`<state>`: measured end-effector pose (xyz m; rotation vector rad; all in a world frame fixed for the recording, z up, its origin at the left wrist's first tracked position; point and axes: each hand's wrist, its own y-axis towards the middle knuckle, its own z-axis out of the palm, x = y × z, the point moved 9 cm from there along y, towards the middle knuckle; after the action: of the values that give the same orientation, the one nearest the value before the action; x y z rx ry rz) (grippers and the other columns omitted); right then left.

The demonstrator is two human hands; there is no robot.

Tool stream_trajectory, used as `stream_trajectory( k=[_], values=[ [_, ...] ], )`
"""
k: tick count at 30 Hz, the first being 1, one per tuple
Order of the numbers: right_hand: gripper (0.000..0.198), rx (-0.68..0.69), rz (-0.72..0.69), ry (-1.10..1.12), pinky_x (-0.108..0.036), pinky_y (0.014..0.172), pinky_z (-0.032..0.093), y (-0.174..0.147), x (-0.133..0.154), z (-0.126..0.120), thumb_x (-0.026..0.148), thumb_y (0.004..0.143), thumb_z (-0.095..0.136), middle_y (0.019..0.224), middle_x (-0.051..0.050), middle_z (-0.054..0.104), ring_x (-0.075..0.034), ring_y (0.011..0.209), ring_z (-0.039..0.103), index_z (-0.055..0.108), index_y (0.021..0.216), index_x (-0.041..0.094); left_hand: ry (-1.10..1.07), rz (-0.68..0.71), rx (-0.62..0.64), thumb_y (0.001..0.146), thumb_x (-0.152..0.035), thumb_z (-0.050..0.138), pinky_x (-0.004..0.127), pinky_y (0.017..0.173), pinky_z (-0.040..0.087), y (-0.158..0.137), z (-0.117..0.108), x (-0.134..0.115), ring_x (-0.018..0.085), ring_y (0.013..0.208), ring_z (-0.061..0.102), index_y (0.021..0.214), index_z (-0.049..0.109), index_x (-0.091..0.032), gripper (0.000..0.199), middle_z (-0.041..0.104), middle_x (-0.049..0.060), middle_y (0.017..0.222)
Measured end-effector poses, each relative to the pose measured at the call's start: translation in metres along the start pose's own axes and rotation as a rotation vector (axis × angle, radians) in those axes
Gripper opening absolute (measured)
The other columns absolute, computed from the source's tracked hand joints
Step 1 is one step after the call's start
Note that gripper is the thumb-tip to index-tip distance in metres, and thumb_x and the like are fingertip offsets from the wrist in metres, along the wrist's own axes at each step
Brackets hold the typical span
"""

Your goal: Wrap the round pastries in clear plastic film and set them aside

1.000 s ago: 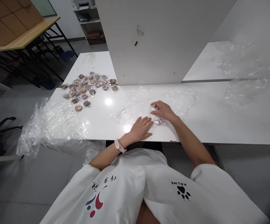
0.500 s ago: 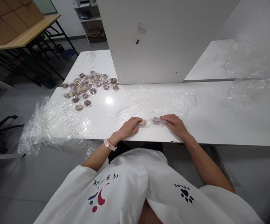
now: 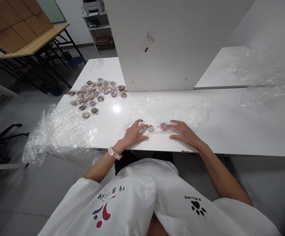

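pink disc (image 3: 163,126): on desk (image 3: 233,131), between hands
brown disc (image 3: 150,128): near it, also between
left hand (image 3: 133,132): released, fingers at brown disc
right hand (image 3: 184,132): released, fingers at pink disc
film (image 3: 152,106): just beyond
step: seemingly lining up discs
next: gripping would need thumbs closed in

The left forearm (image 3: 99,167) and right forearm (image 3: 221,171) are slanting inward — the left hand (image 3: 132,133) is facing the right hand (image 3: 187,133) — and each is holding its thumb (image 3: 143,138) clear of its lightly bent fingers (image 3: 177,126), knuckles facing upward.
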<state>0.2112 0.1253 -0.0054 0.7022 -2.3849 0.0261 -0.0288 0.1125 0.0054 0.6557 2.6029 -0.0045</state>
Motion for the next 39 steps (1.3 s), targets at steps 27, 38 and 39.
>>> stream_trajectory(
  k=[27, 38, 39],
  values=[
    [0.042, -0.156, -0.116, -0.253, -0.043, 0.096, 0.043, 0.014, 0.033, 0.018, 0.041, 0.101, 0.041, 0.137, -0.010, 0.061, -0.028, 0.119, 0.055, 0.058, 0.135, 0.022, 0.262, -0.009, 0.058, 0.086, 0.002, 0.031, 0.045, 0.111, 0.038, 0.018, 0.014, -0.003, 0.026, 0.134, 0.051, 0.135, 0.052, -0.012, 0.055, 0.056, 0.015, 0.143],
    [0.026, -0.278, 0.288, -0.229, -0.034, 0.071, 0.041, 0.057, -0.009, -0.009, 0.037, 0.094, 0.052, 0.088, -0.007, 0.071, -0.023, 0.081, 0.061, 0.072, 0.097, 0.021, 0.309, -0.245, 0.006, 0.090, -0.006, 0.036, 0.048, 0.094, 0.045, 0.061, -0.020, 0.016, 0.030, 0.107, 0.063, 0.120, 0.059, -0.013, 0.038, 0.070, 0.017, 0.108],
    [0.026, -0.341, 0.227, -0.291, -0.037, 0.076, 0.042, 0.054, 0.002, -0.012, 0.034, 0.095, 0.050, 0.097, -0.009, 0.071, -0.025, 0.090, 0.060, 0.071, 0.101, 0.021, 0.355, -0.191, -0.059, 0.087, -0.002, 0.035, 0.051, 0.103, 0.040, 0.056, -0.022, 0.005, 0.030, 0.123, 0.056, 0.126, 0.057, -0.013, 0.045, 0.065, 0.018, 0.125]
  ],
)
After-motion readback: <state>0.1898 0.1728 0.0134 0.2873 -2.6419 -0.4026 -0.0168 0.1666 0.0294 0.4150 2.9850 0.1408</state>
